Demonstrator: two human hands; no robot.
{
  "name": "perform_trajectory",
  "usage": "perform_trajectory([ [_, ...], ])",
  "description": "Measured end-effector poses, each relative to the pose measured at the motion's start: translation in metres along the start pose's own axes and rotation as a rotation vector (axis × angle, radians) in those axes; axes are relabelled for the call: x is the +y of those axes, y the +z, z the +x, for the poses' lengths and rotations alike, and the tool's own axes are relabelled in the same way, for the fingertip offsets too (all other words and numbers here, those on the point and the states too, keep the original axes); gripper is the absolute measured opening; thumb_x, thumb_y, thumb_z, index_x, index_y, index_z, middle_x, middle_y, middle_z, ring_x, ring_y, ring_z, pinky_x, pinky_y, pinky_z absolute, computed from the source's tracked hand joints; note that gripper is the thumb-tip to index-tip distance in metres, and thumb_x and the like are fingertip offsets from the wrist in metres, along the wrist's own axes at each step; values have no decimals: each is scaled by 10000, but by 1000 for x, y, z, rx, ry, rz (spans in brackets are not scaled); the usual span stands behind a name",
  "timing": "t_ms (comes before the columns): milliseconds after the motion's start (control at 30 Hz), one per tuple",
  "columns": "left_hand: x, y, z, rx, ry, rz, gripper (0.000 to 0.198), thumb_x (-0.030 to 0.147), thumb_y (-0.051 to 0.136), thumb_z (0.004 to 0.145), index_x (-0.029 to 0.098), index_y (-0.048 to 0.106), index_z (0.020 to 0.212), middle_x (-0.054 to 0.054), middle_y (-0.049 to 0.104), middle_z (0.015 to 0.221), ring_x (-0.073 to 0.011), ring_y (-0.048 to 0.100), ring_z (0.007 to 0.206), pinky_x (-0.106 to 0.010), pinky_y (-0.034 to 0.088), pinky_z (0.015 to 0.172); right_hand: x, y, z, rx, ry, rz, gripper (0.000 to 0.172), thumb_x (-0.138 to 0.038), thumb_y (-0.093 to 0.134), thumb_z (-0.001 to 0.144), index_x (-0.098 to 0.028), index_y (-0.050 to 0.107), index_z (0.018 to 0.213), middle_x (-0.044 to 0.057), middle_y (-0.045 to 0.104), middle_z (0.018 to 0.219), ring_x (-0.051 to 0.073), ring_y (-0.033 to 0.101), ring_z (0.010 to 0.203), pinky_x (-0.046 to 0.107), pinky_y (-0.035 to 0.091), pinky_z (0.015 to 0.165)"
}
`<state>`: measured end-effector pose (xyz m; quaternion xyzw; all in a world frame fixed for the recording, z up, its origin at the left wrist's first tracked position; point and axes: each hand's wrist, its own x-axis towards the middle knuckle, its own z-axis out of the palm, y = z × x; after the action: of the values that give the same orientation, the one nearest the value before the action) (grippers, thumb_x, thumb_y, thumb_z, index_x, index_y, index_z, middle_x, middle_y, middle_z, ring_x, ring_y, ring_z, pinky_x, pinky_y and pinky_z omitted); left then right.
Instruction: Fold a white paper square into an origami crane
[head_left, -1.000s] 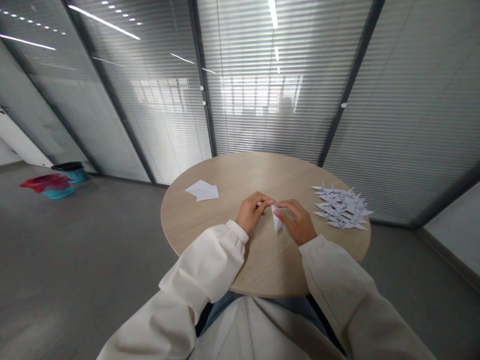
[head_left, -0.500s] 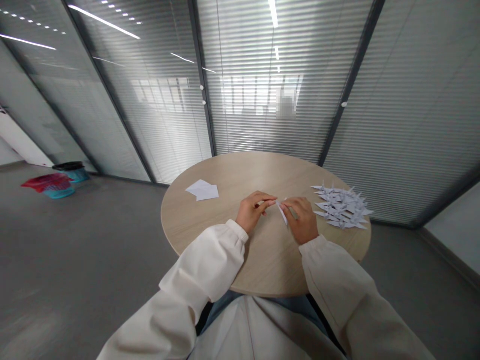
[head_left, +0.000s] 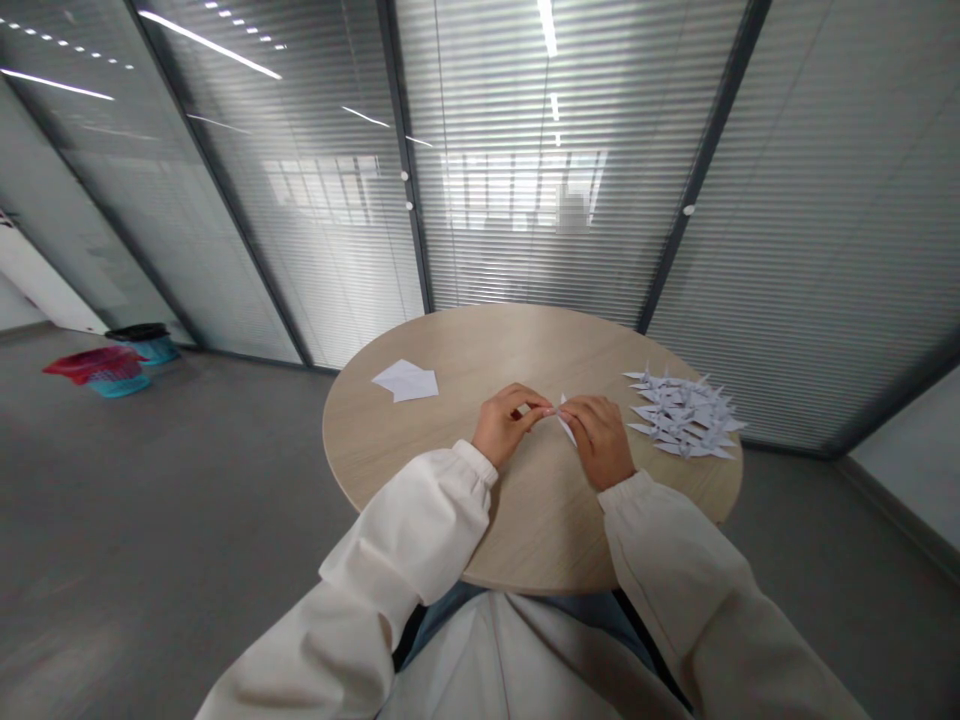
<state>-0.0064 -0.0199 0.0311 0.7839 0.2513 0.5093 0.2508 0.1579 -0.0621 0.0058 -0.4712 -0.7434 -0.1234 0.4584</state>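
Between my hands, over the middle of the round table, is a small folded piece of white paper (head_left: 568, 430). My left hand (head_left: 506, 424) is closed, thumb and fingers pinching the paper's left side. My right hand (head_left: 600, 440) grips it from the right, and its fingers cover much of the folds. The fingertips of both hands nearly meet. To the right of my right hand lies a heap of folded white paper cranes (head_left: 686, 415) with pointed ends. Several flat white paper sheets (head_left: 406, 381) rest to the left of my left hand.
The round wooden table (head_left: 517, 335) stands before a glass partition with blinds (head_left: 525, 260). On the floor far left are a blue bin with a red liner (head_left: 112, 375) and another bin with a black liner (head_left: 154, 345).
My right hand has shifted slightly left, and the fingertips have come closer together on the paper. The paper's visible part has turned a little. The sheets and the heap have not moved.
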Motion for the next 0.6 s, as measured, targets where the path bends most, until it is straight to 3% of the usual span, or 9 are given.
perform_trajectory([
  [333, 6, 0, -2, -11, 51, 34, 230, 368, 528, 810, 175, 653, 808, -69, 609, 832, -136, 566, 767, -207, 471, 541, 0, 0, 1, 5, -5, 2, 241, -242, 351, 924, -207, 589, 914, 66, 617, 918, 210, 517, 909, 372, 354, 830],
  [600, 7, 2, -5, 24, 8, 18, 269, 374, 450, 852, 168, 622, 855, -61, 561, 847, -122, 540, 736, -185, 468, 507, -1, 0, 0, 28, -11, -6, 232, -237, 350, 924, -202, 580, 908, 68, 616, 924, 208, 509, 915, 369, 349, 835],
])
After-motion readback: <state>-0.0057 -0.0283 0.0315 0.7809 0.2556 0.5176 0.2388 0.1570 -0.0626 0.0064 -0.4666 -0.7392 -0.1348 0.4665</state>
